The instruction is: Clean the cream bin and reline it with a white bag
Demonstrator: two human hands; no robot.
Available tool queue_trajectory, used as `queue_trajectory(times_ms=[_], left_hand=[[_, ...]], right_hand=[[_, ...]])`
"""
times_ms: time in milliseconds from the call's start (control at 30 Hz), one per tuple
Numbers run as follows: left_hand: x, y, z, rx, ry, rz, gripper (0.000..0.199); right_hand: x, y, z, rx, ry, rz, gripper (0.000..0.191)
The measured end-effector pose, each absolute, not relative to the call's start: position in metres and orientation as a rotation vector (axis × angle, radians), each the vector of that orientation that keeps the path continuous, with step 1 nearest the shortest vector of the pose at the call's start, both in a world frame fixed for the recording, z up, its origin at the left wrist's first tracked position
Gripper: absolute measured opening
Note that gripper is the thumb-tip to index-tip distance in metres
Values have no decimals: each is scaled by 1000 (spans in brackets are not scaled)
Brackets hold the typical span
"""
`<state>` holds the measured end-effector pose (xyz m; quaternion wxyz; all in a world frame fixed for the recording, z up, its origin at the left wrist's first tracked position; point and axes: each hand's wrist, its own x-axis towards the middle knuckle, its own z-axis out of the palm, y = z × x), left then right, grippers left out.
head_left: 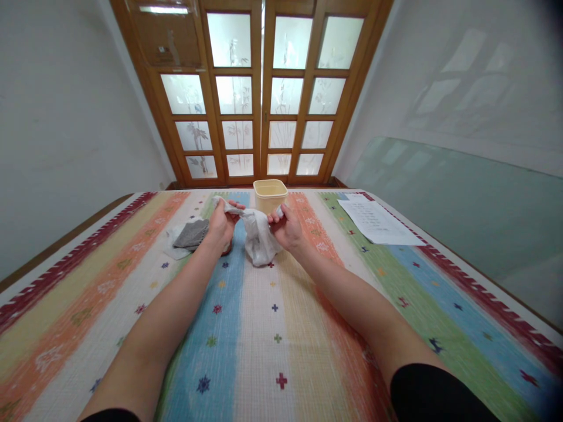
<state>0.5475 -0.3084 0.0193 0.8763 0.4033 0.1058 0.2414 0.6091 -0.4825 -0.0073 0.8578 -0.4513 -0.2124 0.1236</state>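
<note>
A crumpled white plastic bag hangs between my two hands, its lower part close to the tablecloth. My left hand is closed on a twisted end of it, pulled out to the left. On the other side, my right hand pinches the opposite end between thumb and fingers. What the bag contains, if anything, cannot be made out. Left of my left hand lies a grey folded cloth on whitish, crumpled wrapping. A small reddish-brown edge shows below my left wrist, mostly hidden by it.
Just beyond my hands stands a pale yellow plastic container. Printed paper sheets lie at the right side of the table. A striped, patterned tablecloth covers the table. Wooden doors with glass panes rise behind, with walls on both sides.
</note>
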Motion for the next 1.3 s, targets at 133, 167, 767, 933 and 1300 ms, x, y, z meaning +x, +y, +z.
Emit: queue_trajectory(times_ms=[133, 167, 767, 933, 1300], left_hand=[[541, -307, 31, 773, 158, 476, 51], [539, -306, 33, 764, 142, 471, 52], [534, -304, 41, 818, 88, 506, 54], [537, -309, 30, 869, 36, 494, 53], [541, -356, -34, 1776, -151, 292, 56]], right_hand=[[616, -485, -9, -938, -415, 290, 56], [618, -486, -9, -925, -410, 292, 55], [619, -497, 11, -836, -421, 274, 50], [617, -499, 17, -822, -446, 278, 47], [605, -501, 28, -787, -590, 314, 41]])
